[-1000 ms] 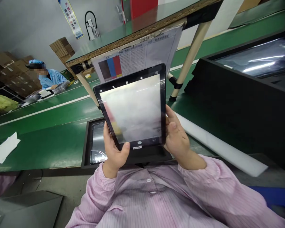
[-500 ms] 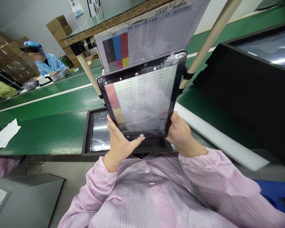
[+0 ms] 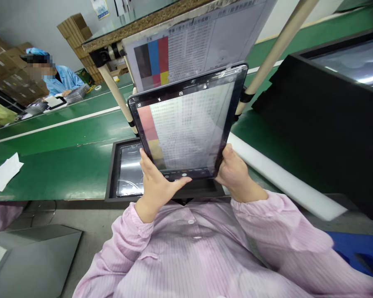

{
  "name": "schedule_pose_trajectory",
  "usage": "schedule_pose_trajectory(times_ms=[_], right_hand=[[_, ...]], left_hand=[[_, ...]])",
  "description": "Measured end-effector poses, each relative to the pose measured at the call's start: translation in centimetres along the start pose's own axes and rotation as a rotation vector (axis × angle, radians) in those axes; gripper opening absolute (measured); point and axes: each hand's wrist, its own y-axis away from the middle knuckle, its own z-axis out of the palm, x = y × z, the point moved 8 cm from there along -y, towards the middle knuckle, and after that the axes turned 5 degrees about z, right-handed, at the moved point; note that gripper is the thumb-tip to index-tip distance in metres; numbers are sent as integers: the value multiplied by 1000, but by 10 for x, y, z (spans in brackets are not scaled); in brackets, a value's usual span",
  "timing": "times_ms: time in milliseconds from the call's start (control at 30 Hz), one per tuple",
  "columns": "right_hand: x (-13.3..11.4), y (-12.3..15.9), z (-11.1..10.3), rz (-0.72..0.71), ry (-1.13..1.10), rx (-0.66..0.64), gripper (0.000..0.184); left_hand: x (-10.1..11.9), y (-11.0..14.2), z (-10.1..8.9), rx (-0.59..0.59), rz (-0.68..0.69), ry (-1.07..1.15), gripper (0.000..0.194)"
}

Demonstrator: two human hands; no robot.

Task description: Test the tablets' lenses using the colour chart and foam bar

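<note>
A black-framed tablet (image 3: pixel 189 124) is held up at a tilt in both hands, its screen facing me with a camera view of the printed chart. My left hand (image 3: pixel 157 186) grips its lower left corner; the thumb lies along the bottom edge near the white shutter button, and the other fingers are largely hidden behind. At the lower right edge, my right hand (image 3: pixel 234 171) is closed around the tablet. Behind it hangs the printed chart (image 3: pixel 189 45), with colour blocks and rows of text. Below the tablet, a black tray (image 3: pixel 111 174) holds a glossy, film-covered panel (image 3: pixel 129 169).
A particle-board shelf (image 3: pixel 136 33) on beige poles (image 3: pixel 273 54) stands over the green bench (image 3: pixel 65 174). To the right are a white foam roll (image 3: pixel 286 178) and a big black box (image 3: pixel 313 124). A co-worker in blue (image 3: pixel 62 78) sits far left; another person's hand is near white paper (image 3: pixel 6 174).
The view has shifted slightly, and the tablet's top right corner sits a little higher. Both hands keep their hold. The paper at the far left has moved slightly left in view.
</note>
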Motion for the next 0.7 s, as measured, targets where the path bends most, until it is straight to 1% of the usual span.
schedule_pose_trajectory(times_ms=[100,267,333,367,400,433,500,533,567,600,667,700], right_hand=[[0,0,1,-4,-40,-8,60],[4,-2,-1,5,34,5,66],[3,-2,0,3,29,10,67],[1,-1,0,2,22,9,68],[-1,0,2,1,18,1,68],[-5,2,3,-4,19,-9,69],[-16,7,8,-43,51,-36,71],[-23,11,11,-82,93,-50,73],[-31,14,14,-131,150,-64,78],[-38,18,18,-178,211,-82,84],[-45,23,25,-226,301,-155,99],[-45,25,29,-219,321,-208,103]], left_hand=[[1,-1,0,-1,13,0,148],[3,-1,-2,13,21,-15,149],[2,-2,-5,24,22,54,146],[2,-4,-8,35,19,151,139],[-1,-6,-11,50,-3,293,127],[-5,-8,-12,60,-51,463,110],[-16,-13,-11,60,-209,794,75],[-20,-16,-9,55,-295,913,63],[-23,-18,-8,51,-366,989,56],[-25,-20,-7,56,-408,1034,53],[-26,-25,-9,84,-436,1078,52],[-27,-26,-9,93,-442,1090,51]])
